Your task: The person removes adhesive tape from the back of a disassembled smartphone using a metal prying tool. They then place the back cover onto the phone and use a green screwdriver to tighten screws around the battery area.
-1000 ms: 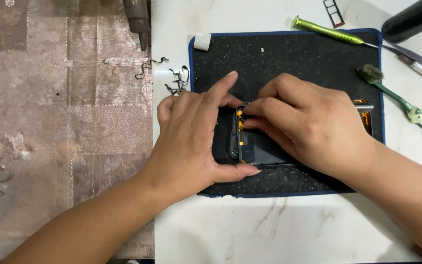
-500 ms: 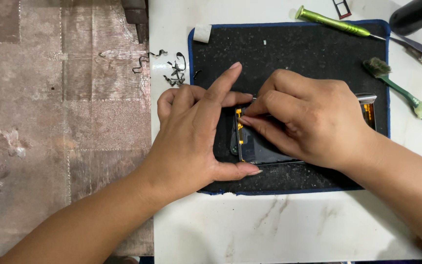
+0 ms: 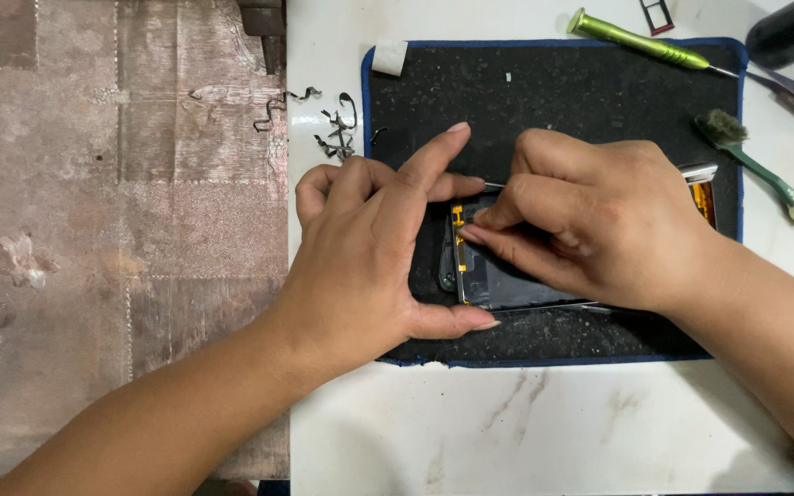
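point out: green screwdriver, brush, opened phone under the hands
green screwdriver (image 3: 636,39), head view, middle of handle
brush (image 3: 717,127), head view, bristle head
opened phone (image 3: 498,280), head view, exposed dark inner surface

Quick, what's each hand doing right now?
Left hand: open, steadying the dark opened phone.
Right hand: pinched shut on a thin metal tool.

A green-handled screwdriver (image 3: 640,40) lay along the top edge of a black work mat with blue trim (image 3: 599,92). A small green-handled brush (image 3: 765,170) rested at the mat's right side. Curled dark metal scraps (image 3: 333,133) sat on the white marble tabletop (image 3: 544,432), near a small white block (image 3: 390,57).
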